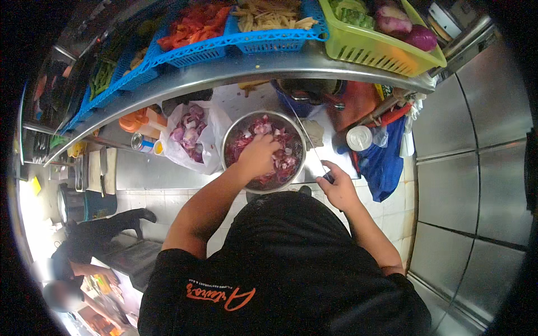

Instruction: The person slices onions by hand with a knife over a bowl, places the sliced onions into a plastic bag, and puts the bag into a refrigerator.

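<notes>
A round metal colander (301,166) stands at the counter's front edge, holding red onions (262,126) and purplish peelings. My left hand (261,155) reaches into it, fingers bent down among the onions; whether they grip one cannot be told. On the right, my right hand (336,185) is closed on the dark handle of a knife (310,136), whose thin blade points up and away beside the colander's rim. A white plastic bag (214,151) with more red onions (189,133) lies open left of the colander.
Above the counter (134,170) runs a steel shelf (252,69) with blue baskets (201,54) of cut vegetables and a green basket (378,59). A white roll (359,138) and blue cloth (384,159) are at right. Another person (67,269) works at lower left.
</notes>
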`<state>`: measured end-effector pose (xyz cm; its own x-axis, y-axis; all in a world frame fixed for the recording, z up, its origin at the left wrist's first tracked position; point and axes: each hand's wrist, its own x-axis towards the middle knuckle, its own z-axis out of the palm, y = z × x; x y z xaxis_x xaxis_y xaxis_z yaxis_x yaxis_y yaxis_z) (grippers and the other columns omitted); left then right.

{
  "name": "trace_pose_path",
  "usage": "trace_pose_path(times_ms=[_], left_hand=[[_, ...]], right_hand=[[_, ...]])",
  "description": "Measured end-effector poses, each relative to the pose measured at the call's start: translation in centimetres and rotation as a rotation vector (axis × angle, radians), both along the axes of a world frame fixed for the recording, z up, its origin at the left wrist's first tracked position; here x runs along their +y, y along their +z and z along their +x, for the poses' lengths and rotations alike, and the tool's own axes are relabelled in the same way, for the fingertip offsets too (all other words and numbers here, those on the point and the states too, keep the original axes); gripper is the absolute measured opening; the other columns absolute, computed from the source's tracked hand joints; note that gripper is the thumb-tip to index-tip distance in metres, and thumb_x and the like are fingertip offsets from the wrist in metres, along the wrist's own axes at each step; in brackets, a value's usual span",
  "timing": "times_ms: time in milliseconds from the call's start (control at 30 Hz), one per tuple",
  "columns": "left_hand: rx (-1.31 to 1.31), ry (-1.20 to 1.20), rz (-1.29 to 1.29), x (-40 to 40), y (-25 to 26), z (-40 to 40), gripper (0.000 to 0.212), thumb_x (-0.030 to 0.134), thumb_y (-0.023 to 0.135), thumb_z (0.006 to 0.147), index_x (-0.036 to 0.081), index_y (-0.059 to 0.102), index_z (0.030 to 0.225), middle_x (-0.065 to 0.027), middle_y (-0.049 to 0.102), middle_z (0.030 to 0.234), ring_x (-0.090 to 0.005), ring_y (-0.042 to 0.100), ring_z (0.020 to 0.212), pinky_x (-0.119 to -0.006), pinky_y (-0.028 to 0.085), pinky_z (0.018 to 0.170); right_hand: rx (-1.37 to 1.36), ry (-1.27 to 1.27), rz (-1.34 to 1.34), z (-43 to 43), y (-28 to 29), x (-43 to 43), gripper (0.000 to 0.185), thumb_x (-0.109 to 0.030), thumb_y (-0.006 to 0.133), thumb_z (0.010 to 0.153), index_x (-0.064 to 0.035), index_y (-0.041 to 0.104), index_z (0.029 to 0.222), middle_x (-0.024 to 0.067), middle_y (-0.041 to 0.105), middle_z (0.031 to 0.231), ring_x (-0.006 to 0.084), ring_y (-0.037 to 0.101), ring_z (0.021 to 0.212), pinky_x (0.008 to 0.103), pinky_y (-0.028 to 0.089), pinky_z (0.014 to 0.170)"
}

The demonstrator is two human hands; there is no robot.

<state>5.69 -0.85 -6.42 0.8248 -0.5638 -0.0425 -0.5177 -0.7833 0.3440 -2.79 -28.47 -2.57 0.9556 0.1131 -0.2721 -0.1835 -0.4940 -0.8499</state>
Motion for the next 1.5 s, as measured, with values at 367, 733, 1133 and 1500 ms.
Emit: trace_pose_path(times_ms=[367,733,1133,1500], left_hand=[[0.278,0.348,-0.010,0.7,9.6,0.4,0.062,0.030,0.073,0.079,0.001,0.054,0.130,-0.0246,0.061,0.117,-0.0450,0.057,0.111,-0.049,0.047,0.096],[0.162,0.484,-0.148,1.3,8.2,-1.0,0.036,0.020,0.063,0.087,0.000,0.054,0.116,-0.0233,0.063,0.112,-0.0391,0.057,0.111,-0.049,0.046,0.092],[-0.010,0.258,0.016,1.0,4.4,-0.8,0.073,0.045,0.071,0.080,0.004,0.051,0.137,-0.0234,0.052,0.139,-0.0429,0.050,0.127,-0.063,0.031,0.108],[0.127,0.789,-0.338,8.0,7.8,-7.5,0.043,0.034,0.071,0.082,-0.002,0.067,0.106,-0.0214,0.070,0.079,-0.0395,0.069,0.081,-0.045,0.054,0.076]], right_hand=[[0.005,-0.001,0.044,0.1,-1.0,-0.3,0.047,-0.008,0.068,0.089,-0.0002,0.053,0.133,0.0006,0.057,0.074,0.0084,0.050,0.064,0.0264,0.043,0.059],[-0.018,0.037,-0.001,0.8,-1.4,-0.3,0.050,-0.006,0.067,0.089,0.0013,0.051,0.135,0.0020,0.058,0.075,0.0083,0.052,0.063,0.0253,0.043,0.058],[0.391,0.003,0.689,3.4,8.5,2.2,0.032,-0.007,0.052,0.090,0.0004,0.055,0.120,0.0143,0.069,0.082,0.0192,0.063,0.053,0.0304,0.052,0.048],[0.398,0.198,1.572,12.4,11.1,2.1,0.073,-0.050,0.041,0.099,0.0134,0.046,0.134,0.0342,0.059,0.124,0.0408,0.068,0.099,0.0480,0.058,0.084]])
